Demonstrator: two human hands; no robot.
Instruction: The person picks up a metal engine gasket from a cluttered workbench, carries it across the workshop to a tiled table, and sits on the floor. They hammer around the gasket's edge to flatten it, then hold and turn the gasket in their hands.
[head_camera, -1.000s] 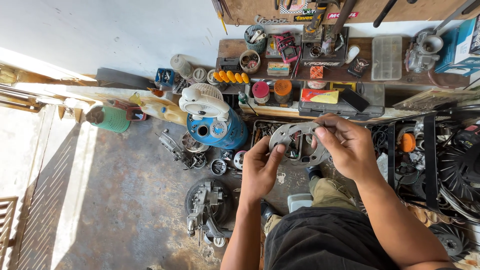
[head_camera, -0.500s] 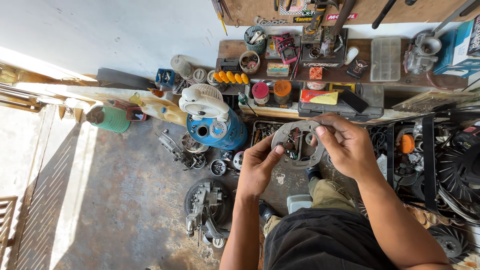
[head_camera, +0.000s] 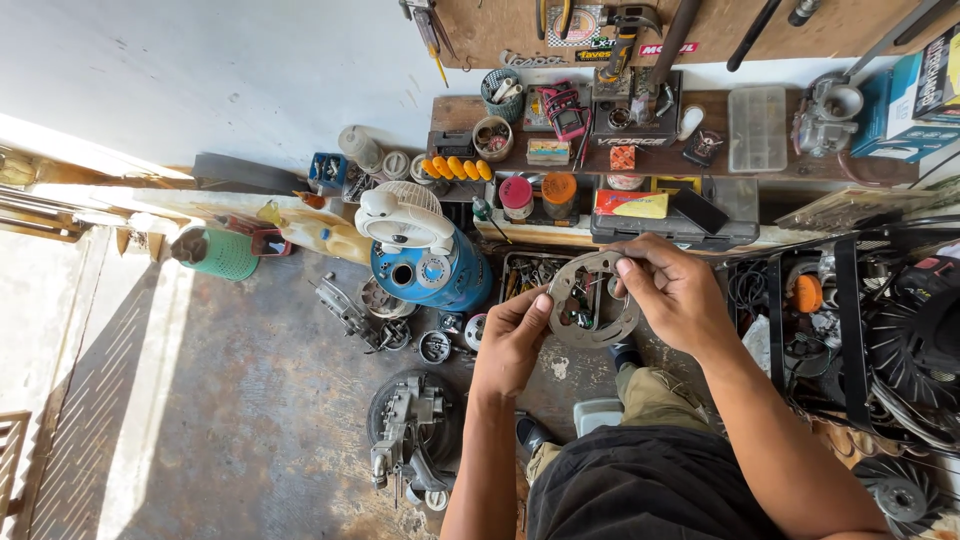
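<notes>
By the wall at the far left stood a green mesh basket (head_camera: 217, 252), with a cream plastic jug (head_camera: 322, 238) lying just beside it. Next came a blue drum (head_camera: 432, 270) with a small white fan (head_camera: 405, 215) resting on top, and loose metal parts scattered on the concrete floor (head_camera: 200, 420) around it. Lower down lay an engine casing (head_camera: 410, 430) on a dark round base. The left hand (head_camera: 512, 340) pinched the lower left rim of a grey ring-shaped gasket (head_camera: 596, 300), thumb on its face and fingers curled behind. The gasket was held up in the air in front of the person, above a tray of small parts. The right hand (head_camera: 672, 290) gripped its upper right rim, fingertips pressed on the edge. Behind, a low wooden shelf (head_camera: 780, 168) carried tins, a clear plastic box (head_camera: 757, 128) and a carburettor (head_camera: 828, 115). At the right sat a black fan wheel (head_camera: 915, 345) among cables.
</notes>
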